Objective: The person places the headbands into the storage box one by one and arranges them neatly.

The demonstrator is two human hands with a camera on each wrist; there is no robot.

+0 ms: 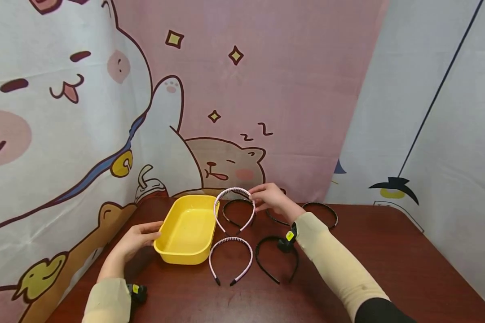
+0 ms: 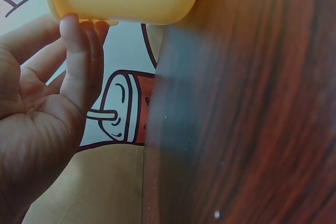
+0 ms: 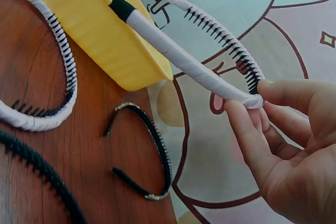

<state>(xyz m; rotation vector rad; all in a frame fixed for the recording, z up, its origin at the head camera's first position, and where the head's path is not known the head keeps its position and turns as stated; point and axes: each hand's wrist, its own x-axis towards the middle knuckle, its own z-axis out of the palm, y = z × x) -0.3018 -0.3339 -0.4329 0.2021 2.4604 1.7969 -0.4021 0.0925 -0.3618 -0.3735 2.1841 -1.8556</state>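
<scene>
1. Cream right sleeve [image 1: 335, 255] is lying nearest to where I am standing, its arm reaching across the table [image 1: 307, 287].
2. Right hand [image 1: 272, 197] is pinching a pale headband [image 3: 181, 61] by its upper curve, thumb and fingers clamped together on it. That headband is arching upward beside the right wall of the yellow tray [image 1: 190, 224], its dark tips pointing down. Whether the tips are touching anything, I am not able to tell.
3. Left hand [image 1: 135, 237] is gripping the tray's left rim, thumb and fingers closing on the edge.
4. Second pale headband [image 1: 230, 239] is lying on the table, nearer than the held one; a black headband [image 1: 268, 237] is lying just to its right. A beaded dark headband [image 3: 169, 166] is lying behind the held one, and another dark headband [image 1: 336, 217] is partly hiding behind the right arm.
5. Judgement on the right side: good handling is calling for a light pinch, since squeezing would probably be flexing the band, and for both tips to be clearing the tray's rim together; the inner teeth could be catching there.
6. Judgement on the left side: the grip should be bracing without tipping the tray.
</scene>
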